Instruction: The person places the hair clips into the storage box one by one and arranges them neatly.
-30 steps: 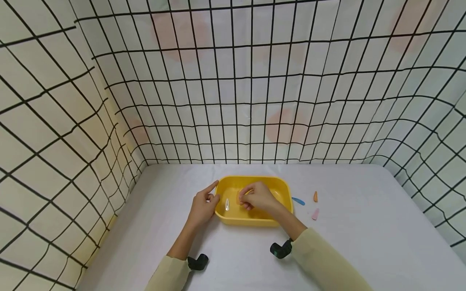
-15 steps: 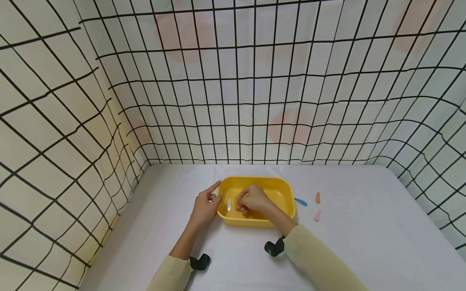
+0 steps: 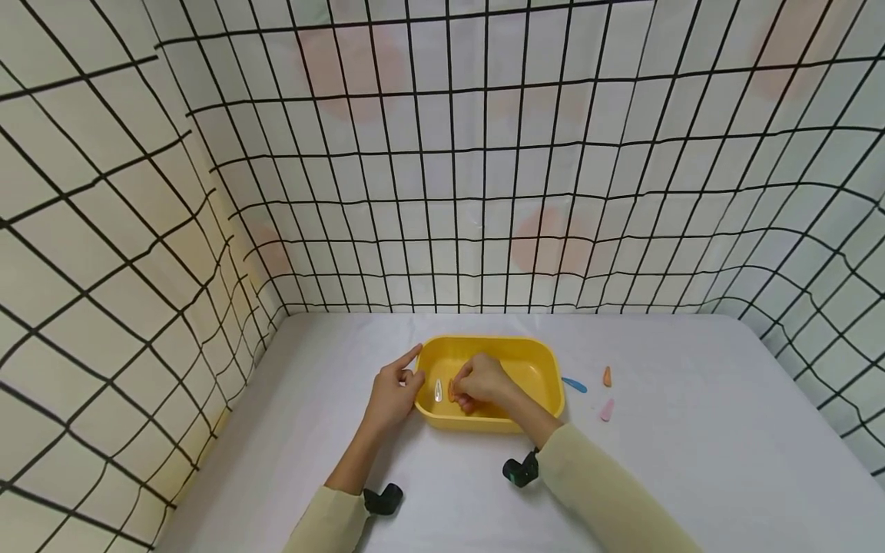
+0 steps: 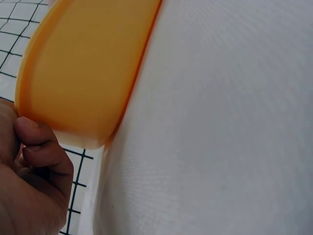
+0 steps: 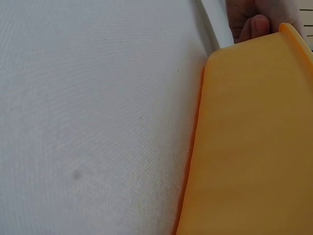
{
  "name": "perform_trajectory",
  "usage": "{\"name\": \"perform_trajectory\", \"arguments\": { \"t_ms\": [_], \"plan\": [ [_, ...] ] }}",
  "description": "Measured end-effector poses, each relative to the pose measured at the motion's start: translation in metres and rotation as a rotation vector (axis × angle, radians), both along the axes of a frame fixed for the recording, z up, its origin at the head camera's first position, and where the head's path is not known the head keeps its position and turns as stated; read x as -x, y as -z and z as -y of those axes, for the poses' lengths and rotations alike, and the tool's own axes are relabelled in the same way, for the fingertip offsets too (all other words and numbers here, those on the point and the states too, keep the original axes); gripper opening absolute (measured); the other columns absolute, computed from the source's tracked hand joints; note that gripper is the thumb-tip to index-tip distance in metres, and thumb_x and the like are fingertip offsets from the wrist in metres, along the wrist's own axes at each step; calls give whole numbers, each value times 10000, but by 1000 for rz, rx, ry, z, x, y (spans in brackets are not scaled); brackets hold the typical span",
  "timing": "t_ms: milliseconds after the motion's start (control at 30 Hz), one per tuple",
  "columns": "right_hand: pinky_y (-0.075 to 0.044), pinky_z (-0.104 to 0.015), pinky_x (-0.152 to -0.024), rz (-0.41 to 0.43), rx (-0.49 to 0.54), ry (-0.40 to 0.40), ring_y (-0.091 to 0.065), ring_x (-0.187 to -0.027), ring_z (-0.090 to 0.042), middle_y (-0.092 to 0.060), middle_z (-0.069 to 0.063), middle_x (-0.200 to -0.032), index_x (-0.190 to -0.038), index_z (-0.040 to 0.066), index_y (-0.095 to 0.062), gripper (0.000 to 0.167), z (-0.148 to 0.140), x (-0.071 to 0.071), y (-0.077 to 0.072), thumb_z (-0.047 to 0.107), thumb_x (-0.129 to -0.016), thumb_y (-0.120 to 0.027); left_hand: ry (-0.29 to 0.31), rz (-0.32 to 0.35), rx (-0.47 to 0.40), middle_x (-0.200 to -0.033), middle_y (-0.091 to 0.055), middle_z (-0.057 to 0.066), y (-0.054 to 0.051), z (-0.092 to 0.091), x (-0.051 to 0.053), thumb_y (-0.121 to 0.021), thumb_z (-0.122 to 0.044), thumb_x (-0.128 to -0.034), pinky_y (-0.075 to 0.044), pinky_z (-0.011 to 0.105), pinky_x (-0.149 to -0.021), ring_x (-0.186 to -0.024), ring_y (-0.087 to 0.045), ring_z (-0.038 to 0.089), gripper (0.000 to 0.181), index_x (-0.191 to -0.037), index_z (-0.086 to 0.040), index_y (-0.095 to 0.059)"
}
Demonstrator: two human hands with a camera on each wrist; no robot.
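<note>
A: Where is the orange clip (image 3: pixel 452 391) sitting?

B: It's lying toward the left end of the yellow tray (image 3: pixel 477 424), just right of the white clip (image 3: pixel 439 391), the two apart and running nearly side by side.

A: And which hand is nearer?

B: The right hand (image 3: pixel 484 380). It's reaching in over the near wall, and its thumb and fingers are curling inward and apparently pinching the clip, which is showing along the left side of the fingertips. I can't tell whether it's resting fully on the tray floor.

A: Which way is it pointing?

B: Its long axis is running near to far, roughly matching the white one. The fingers are covering part of it, so I can't tell which end is the narrow one.

A: What's the left hand (image 3: pixel 390 395) doing?

B: It's holding the tray's left end: the index finger is stretching toward the far-left corner, the thumb is lying at the rim, and the other fingers are curling by the outer wall.

A: Anything outside?

B: On the right, a blue clip (image 3: pixel 575 385) is lying just beside the tray, mostly left to right, while a second orange clip (image 3: pixel 607 376) and, nearer, a pink clip (image 3: pixel 607 410) are pointing mostly near to far.
</note>
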State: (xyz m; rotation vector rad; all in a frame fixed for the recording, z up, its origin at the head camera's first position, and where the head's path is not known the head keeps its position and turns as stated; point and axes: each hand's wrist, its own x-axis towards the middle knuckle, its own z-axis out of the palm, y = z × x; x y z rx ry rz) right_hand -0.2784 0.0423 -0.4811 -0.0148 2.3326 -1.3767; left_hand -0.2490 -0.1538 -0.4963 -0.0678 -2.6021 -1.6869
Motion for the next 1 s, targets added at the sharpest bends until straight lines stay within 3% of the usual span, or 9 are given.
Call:
{"name": "perform_trajectory", "arguments": {
  "t_ms": [367,567,867,1000],
  "plan": [
    [-602,-276,-582,6,-10,32,-664,-543,-171,-685,-107,-710,-899,4,-719,48,-4,-4,-2,52,-903,-715,10,-25,6,-560,-446,-19,1,-4,2,-615,-187,-971,-345,210,-430,-437,-370,124,535,-1503,-198,-555],
    [-602,-280,-578,-33,19,56,-665,-547,-159,-687,-93,-715,-949,3,-735,94,-10,-5,-3,94,-934,-718,17,-17,-5,-565,-458,-14,2,-5,3,-616,-182,-973,-355,213,-420,-425,-382,122,536,-1504,-208,-553],
    [-599,-290,-567,-97,78,70,-658,-550,-170,-687,-94,-707,-948,16,-733,140,-25,-10,-4,149,-916,-761,-5,6,-7,-571,-462,-17,4,-4,2,-622,-181,-975,-369,211,-420,-422,-391,120,538,-1507,-215,-550],
    [-601,-278,-598,-99,79,101,-666,-593,-184,-715,-95,-782,-979,49,-736,145,-35,-12,-7,183,-927,-749,-37,8,1,-581,-464,-13,3,-4,0,-624,-187,-969,-368,213,-418,-422,-398,133,530,-1495,-222,-566]
  ]
}}
